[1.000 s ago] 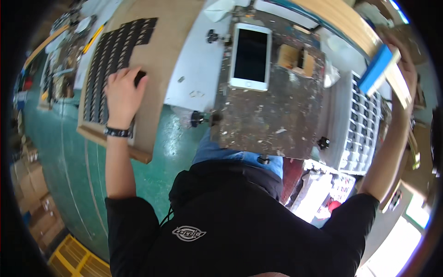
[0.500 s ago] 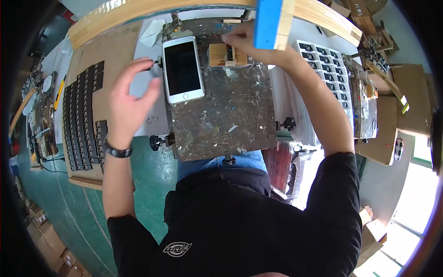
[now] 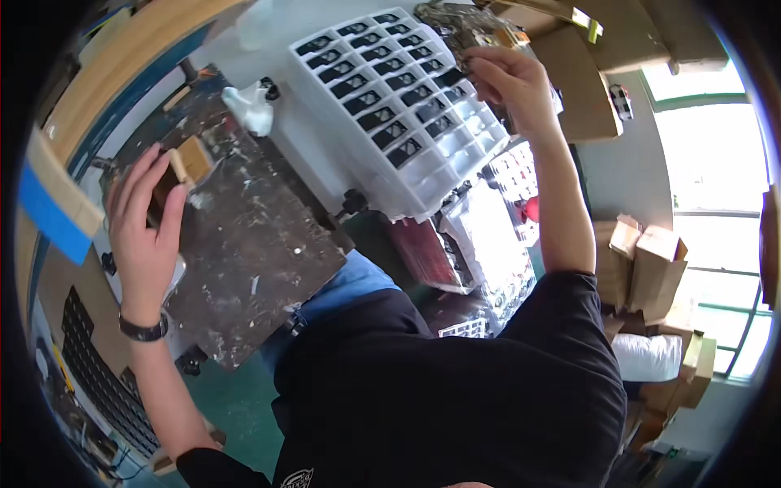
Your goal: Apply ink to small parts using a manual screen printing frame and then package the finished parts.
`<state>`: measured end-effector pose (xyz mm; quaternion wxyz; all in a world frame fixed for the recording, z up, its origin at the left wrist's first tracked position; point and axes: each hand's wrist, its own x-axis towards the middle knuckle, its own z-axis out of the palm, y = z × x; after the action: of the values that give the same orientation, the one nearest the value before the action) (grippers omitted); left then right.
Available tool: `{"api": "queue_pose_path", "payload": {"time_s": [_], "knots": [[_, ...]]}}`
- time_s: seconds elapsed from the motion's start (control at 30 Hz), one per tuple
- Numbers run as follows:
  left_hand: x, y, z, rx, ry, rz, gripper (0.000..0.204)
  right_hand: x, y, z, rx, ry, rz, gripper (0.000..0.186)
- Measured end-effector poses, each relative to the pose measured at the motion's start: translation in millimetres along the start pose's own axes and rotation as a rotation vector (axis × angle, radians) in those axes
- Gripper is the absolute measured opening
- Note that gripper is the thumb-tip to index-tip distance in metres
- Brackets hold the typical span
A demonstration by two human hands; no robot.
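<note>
My right hand [image 3: 514, 85] is at the white compartment tray [image 3: 411, 191], fingers pinched on a small flat black part [image 3: 449, 77] above one of the compartments. Several compartments hold similar black parts, while those near the right edge show bare white. Over the dark worn work board [image 3: 260, 244], my left hand [image 3: 146, 220] is open, thumb apart from the fingers. Its fingertips are beside a small wooden block fixture [image 3: 194, 160]; whether they touch it I cannot tell. A phone [image 3: 176, 272] lies mostly hidden behind that hand.
Rows of black strips [image 3: 102, 366] lie on a brown board at the lower left. A blue-faced wooden piece [image 3: 57, 211] juts in at the left. Crumpled white tissue [image 3: 250, 110] lies beyond the work board. Black clamp knobs [image 3: 354, 202] stick out at its edges. Cardboard boxes [image 3: 651, 264] stand right.
The view has swung right. My right hand has gone from the wooden fixture to the tray, with a black part in its fingers. My left hand has moved from beside the phone to the fixture.
</note>
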<state>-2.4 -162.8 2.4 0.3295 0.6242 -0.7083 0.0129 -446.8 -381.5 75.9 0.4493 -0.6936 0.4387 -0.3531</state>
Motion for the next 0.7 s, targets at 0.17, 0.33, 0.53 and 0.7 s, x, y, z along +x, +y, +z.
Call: {"api": "queue_pose_path", "payload": {"time_s": [0.17,0.33,0.53,0.7], "knots": [[-14,10,-4,0.044,-0.040,0.024,0.043,-19,45,-47,-0.175,0.158,0.133,0.022],[-63,2,-30,0.023,0.017,0.012,0.042,-22,58,-50,-0.518,0.182,0.040,0.022],[-106,-33,-118,-0.630,0.655,-0.440,0.054,10,14,-8,-0.551,0.155,-0.050,0.021],[-105,-13,-124,-1.028,0.488,-0.378,0.064,45,-43,107,-0.463,-0.123,-0.492,0.022]]}}
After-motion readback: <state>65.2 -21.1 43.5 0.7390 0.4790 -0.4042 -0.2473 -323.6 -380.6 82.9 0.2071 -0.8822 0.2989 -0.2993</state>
